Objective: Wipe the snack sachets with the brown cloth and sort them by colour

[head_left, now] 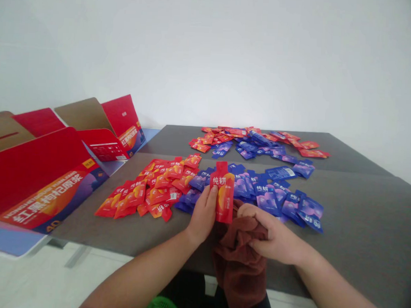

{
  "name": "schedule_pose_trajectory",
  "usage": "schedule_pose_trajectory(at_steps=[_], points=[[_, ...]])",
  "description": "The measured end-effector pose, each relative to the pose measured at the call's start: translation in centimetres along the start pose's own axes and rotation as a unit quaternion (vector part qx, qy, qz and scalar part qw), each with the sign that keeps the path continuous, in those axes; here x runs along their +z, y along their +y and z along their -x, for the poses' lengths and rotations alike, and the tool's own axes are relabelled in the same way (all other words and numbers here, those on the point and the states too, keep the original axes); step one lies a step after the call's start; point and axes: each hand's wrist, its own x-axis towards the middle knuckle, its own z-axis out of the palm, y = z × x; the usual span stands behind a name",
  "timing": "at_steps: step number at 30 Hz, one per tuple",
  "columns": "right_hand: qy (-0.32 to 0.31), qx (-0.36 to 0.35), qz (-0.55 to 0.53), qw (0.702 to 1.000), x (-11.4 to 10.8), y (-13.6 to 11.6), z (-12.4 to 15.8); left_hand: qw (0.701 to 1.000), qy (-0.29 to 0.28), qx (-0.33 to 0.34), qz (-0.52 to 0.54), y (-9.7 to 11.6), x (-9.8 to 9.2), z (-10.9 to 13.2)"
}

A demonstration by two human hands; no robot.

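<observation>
My left hand [202,216] is closed on a red sachet [223,191] with white characters, held upright above the near table edge. My right hand [273,235] is closed on a dark red cloth [239,261] that hangs down over the table's front edge, just right of the sachet. Right behind my hands lie a heap of red sachets [152,188] to the left and a heap of blue sachets [272,194] to the right.
A mixed spread of red and blue sachets [257,143] lies at the far side of the grey table [360,217]. Open red cardboard boxes [42,173] stand on a blue surface to the left. A white wall rises behind.
</observation>
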Motion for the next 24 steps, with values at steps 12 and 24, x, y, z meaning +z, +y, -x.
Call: schedule_pose_trajectory(at_steps=[12, 24], points=[[0.061, 0.027, -0.095, 0.993, 0.0, 0.7, -0.1, 0.862, 0.187, 0.067, -0.466, 5.3, -17.7, -2.4], [0.041, 0.032, -0.087, 0.995, 0.6, 0.4, 0.1, 0.694, 0.18, -0.127, -0.685, 2.6, -21.2, -2.2]])
